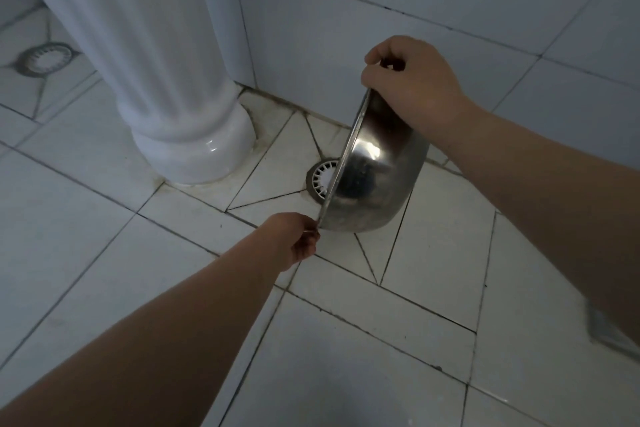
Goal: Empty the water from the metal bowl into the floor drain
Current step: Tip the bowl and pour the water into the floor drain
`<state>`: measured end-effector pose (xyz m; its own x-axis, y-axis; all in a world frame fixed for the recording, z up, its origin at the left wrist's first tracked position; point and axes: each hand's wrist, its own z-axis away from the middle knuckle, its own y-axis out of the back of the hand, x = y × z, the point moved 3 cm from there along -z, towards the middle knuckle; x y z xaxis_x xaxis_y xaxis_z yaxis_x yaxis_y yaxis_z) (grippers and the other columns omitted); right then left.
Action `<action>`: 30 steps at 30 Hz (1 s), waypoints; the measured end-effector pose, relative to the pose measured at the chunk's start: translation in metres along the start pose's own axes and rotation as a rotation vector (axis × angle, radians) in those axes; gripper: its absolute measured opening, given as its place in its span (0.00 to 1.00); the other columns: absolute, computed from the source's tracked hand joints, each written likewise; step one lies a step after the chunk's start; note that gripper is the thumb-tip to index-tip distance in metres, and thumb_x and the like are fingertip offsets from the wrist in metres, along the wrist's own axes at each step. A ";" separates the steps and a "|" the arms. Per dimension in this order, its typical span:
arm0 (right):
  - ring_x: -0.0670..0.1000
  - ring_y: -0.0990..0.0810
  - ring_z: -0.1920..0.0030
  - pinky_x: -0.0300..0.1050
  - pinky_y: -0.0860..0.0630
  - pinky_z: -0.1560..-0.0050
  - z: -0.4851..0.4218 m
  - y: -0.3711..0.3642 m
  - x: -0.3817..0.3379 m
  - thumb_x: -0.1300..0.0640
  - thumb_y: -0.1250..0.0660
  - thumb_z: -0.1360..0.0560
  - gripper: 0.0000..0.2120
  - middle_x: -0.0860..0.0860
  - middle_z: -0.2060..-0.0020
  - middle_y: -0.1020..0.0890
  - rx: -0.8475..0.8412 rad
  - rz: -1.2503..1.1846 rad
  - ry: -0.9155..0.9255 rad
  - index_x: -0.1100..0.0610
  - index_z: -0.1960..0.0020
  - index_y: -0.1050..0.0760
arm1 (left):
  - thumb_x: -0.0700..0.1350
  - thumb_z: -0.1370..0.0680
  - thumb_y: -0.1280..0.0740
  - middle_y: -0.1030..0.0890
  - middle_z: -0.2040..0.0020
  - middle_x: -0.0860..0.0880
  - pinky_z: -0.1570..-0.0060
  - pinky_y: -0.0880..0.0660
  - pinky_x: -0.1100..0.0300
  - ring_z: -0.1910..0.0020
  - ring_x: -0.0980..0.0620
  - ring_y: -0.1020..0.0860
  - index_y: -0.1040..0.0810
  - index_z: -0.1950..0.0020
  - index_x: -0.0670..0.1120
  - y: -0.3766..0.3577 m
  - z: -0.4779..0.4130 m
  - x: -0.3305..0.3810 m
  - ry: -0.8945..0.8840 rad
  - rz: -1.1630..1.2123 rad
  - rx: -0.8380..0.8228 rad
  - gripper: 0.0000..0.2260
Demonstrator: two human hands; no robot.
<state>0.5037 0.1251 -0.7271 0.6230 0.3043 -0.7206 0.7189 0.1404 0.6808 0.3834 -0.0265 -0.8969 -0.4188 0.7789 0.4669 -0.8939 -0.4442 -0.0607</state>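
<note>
bowl vs drain: metal bowl (375,180) held tipped almost on edge right above the floor drain (320,180), mouth turned left and away from the camera; bowl body hides the drain's right part
bowl axis: rim runs as a steep line from upper right down to lower left; outer shell faces the camera, inside not visible
right hand (412,83): closed on the top of the rim, fingers curled over the edge; it is the higher hand
left hand (298,239): pinching the low end of the rim, nearer the floor and nearer the drain
water: no stream or puddle can be made out; cannot tell if any is left inside
stage guess: pour looks at or near its end, going by the steep tilt
next move guess: keep the low rim over the grate, or shake off drops there
surroundings: white pedestal (180,87) stands just left of the drain; tiled wall (381,3) close behind; second drain (45,59) well apart at far left
obstruction: nothing between rim and grate; pedestal base is near but apart from the bowl
</note>
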 end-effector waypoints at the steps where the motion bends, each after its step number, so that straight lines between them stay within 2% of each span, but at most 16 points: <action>1: 0.45 0.25 0.56 0.41 0.29 0.52 0.000 -0.001 -0.001 0.45 0.36 0.35 0.10 0.43 0.59 0.25 -0.009 0.011 0.007 0.46 0.55 0.24 | 0.36 0.21 0.40 0.27 0.70 0.43 0.85 0.32 0.70 0.88 0.57 0.33 0.26 0.61 0.35 0.000 0.000 0.000 -0.001 0.002 -0.002 0.11; 5: 0.51 0.25 0.46 0.51 0.29 0.39 0.003 -0.002 -0.008 0.44 0.37 0.33 0.11 0.46 0.54 0.24 -0.025 0.063 0.042 0.45 0.52 0.25 | 0.36 0.20 0.41 0.26 0.70 0.42 0.85 0.31 0.70 0.88 0.56 0.33 0.26 0.60 0.34 -0.002 0.003 0.000 -0.002 0.011 -0.004 0.10; 8: 0.52 0.27 0.43 0.53 0.32 0.37 0.004 -0.003 -0.011 0.45 0.37 0.31 0.12 0.46 0.51 0.25 -0.029 0.106 0.059 0.45 0.48 0.25 | 0.36 0.20 0.43 0.25 0.79 0.44 0.85 0.32 0.70 0.88 0.56 0.33 0.27 0.60 0.35 -0.002 0.005 0.000 -0.005 0.014 -0.010 0.11; 10: 0.52 0.27 0.42 0.52 0.33 0.36 0.005 -0.004 -0.012 0.44 0.37 0.30 0.14 0.46 0.50 0.24 -0.032 0.125 0.066 0.45 0.46 0.25 | 0.36 0.20 0.43 0.27 0.83 0.45 0.85 0.32 0.70 0.88 0.56 0.33 0.27 0.60 0.35 -0.003 0.005 0.000 0.002 0.019 -0.011 0.11; 15: 0.51 0.29 0.41 0.48 0.36 0.39 0.003 -0.005 -0.012 0.44 0.38 0.29 0.15 0.46 0.49 0.25 -0.021 0.166 0.064 0.45 0.44 0.25 | 0.36 0.20 0.43 0.27 0.83 0.46 0.85 0.32 0.71 0.88 0.56 0.33 0.27 0.61 0.36 -0.003 0.006 0.000 0.011 0.024 -0.028 0.11; 19: 0.51 0.30 0.40 0.45 0.43 0.45 0.003 -0.008 -0.013 0.43 0.38 0.29 0.16 0.46 0.45 0.25 -0.034 0.189 0.079 0.45 0.43 0.26 | 0.37 0.20 0.43 0.26 0.82 0.46 0.85 0.32 0.70 0.87 0.56 0.32 0.26 0.61 0.36 -0.002 0.006 -0.001 0.023 0.020 -0.024 0.12; 30: 0.51 0.30 0.40 0.46 0.44 0.45 0.004 -0.012 -0.016 0.39 0.38 0.29 0.18 0.45 0.47 0.26 -0.042 0.234 0.098 0.44 0.42 0.26 | 0.38 0.20 0.43 0.27 0.83 0.47 0.85 0.32 0.71 0.88 0.57 0.33 0.26 0.62 0.35 -0.001 0.008 -0.002 0.024 0.014 -0.023 0.13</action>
<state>0.4868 0.1148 -0.7243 0.7363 0.4230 -0.5282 0.5443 0.0935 0.8336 0.3861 -0.0314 -0.8903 -0.4349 0.7829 0.4450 -0.8911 -0.4452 -0.0877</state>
